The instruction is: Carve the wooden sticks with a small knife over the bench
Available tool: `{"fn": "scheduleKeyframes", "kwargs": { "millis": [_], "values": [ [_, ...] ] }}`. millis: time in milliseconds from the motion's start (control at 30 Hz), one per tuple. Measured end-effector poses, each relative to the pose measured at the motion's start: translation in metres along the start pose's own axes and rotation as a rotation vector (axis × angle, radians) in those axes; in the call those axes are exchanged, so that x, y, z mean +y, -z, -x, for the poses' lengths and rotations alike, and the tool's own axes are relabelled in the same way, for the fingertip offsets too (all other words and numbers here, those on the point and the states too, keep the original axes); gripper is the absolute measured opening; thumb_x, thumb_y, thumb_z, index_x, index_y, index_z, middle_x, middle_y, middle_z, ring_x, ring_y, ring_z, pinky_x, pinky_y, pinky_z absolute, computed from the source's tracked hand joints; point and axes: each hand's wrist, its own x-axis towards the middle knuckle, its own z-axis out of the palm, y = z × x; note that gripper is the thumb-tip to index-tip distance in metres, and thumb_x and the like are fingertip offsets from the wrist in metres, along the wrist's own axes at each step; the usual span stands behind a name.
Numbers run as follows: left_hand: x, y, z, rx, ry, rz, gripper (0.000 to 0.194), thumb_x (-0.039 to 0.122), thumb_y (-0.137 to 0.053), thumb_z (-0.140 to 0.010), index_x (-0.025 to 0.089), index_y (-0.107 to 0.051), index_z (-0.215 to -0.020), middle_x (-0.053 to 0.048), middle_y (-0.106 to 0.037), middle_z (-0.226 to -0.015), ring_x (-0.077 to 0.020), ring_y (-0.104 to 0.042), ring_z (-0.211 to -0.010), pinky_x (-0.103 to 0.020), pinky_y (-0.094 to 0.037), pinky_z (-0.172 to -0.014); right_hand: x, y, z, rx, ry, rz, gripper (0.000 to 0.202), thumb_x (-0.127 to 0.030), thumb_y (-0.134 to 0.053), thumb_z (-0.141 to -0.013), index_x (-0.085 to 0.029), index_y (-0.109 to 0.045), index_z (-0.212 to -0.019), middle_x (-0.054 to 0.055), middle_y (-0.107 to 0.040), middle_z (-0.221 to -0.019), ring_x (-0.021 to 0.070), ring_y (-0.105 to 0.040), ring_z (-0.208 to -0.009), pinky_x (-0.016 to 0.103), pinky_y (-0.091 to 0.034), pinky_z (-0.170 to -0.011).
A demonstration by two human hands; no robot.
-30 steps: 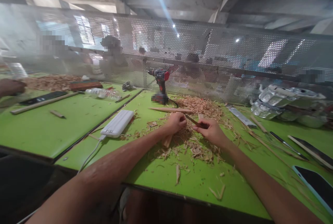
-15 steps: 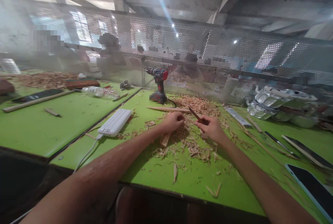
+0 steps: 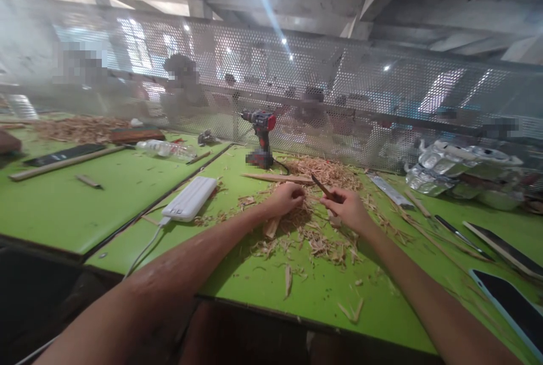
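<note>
My left hand [image 3: 287,198] is closed around a short wooden stick [image 3: 271,226] whose lower end pokes out below the fist toward me. My right hand [image 3: 348,207] grips a knife [image 3: 322,187] with a dark blade that points up and to the left, close to the left hand. Both hands hover over a heap of pale wood shavings [image 3: 316,235] on the green table [image 3: 106,195]. A longer wooden strip [image 3: 278,177] lies just beyond the hands.
A red and black cordless drill [image 3: 262,138] stands behind the shavings. A white power bank [image 3: 189,198] with a cable lies to the left, a plastic bottle [image 3: 166,150] farther left. Blades and sticks [image 3: 462,235], a phone [image 3: 507,297] and foil wrapping [image 3: 458,170] lie right. A perforated metal screen [image 3: 339,99] backs the table.
The knife blade has swung from lying low and flat near the left hand to pointing upward. Both hands stayed over the shavings; the view shifted slightly.
</note>
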Motion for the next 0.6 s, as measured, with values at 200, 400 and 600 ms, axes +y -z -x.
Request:
{"fn": "scheduleKeyframes", "kwargs": {
  "millis": [200,400,600],
  "values": [
    [0.000,-0.001,-0.002,0.023,0.008,-0.096,0.009,0.011,-0.063,-0.084,0.015,-0.070,-0.081,-0.003,-0.071,-0.078,-0.0161,-0.058,-0.072,-0.027,-0.043,-0.068,-0.001,0.000,0.000,0.026,0.027,0.020,0.050,-0.067,-0.081,-0.073,-0.021,-0.065,-0.068,-0.003,-0.052,-0.053,0.0130,-0.046,-0.049,0.028,-0.035,-0.050],
    [-0.008,-0.007,-0.003,0.064,0.012,-0.180,0.013,0.008,-0.064,-0.082,0.018,-0.062,-0.074,-0.002,-0.065,-0.075,-0.0171,-0.055,-0.072,-0.028,-0.041,-0.068,0.000,-0.007,0.003,0.021,0.043,0.055,0.050,-0.068,-0.079,-0.076,-0.020,-0.066,-0.068,-0.001,-0.054,-0.055,0.0136,-0.046,-0.051,0.028,-0.035,-0.050],
    [-0.005,-0.008,0.001,0.083,0.000,-0.208,0.017,0.008,-0.061,-0.084,0.021,-0.057,-0.074,-0.002,-0.063,-0.075,-0.0180,-0.053,-0.071,-0.030,-0.039,-0.067,-0.002,-0.014,0.005,-0.013,0.027,0.058,0.048,-0.066,-0.077,-0.078,-0.020,-0.066,-0.069,-0.003,-0.051,-0.053,0.0134,-0.044,-0.051,0.028,-0.033,-0.050]
  ]
}}
